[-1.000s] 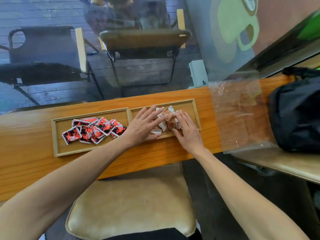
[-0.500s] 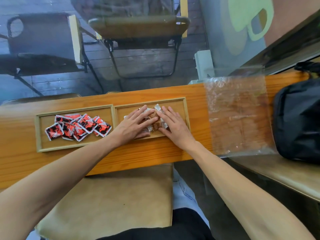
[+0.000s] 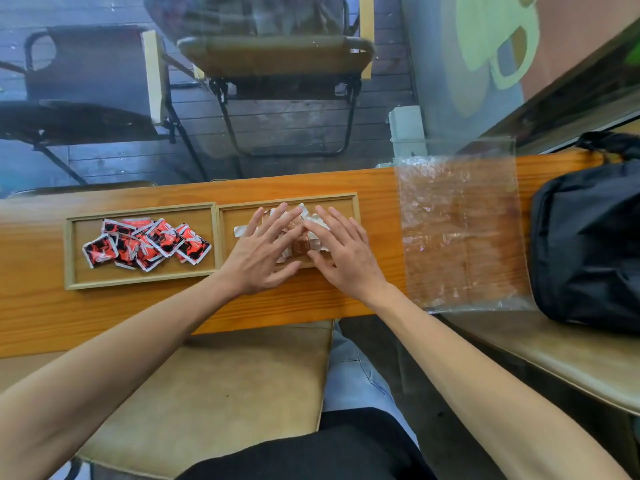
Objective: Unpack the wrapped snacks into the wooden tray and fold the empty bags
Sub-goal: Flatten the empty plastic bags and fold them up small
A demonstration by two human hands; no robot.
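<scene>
A two-compartment wooden tray (image 3: 216, 233) lies on the narrow wooden counter. Its left compartment holds several red-and-black wrapped snacks (image 3: 145, 244). In the right compartment sits a pile of clear-wrapped brown snacks (image 3: 299, 245). My left hand (image 3: 259, 251) lies flat on the left side of that pile, fingers spread. My right hand (image 3: 343, 251) lies flat on its right side, fingers spread. The hands hide most of the pile. An empty clear plastic bag (image 3: 460, 230) lies flat on the counter, right of the tray.
A black bag (image 3: 588, 244) sits at the counter's right end, touching the clear bag's edge. Tan cushioned seats stand below the counter (image 3: 194, 386). A glass window rises behind the counter, with chairs (image 3: 277, 57) beyond it.
Both hands stayed pressed on the brown snack pile, with the fingers shifting slightly over it. The camera moved, so the tray now sits a bit left in view.
</scene>
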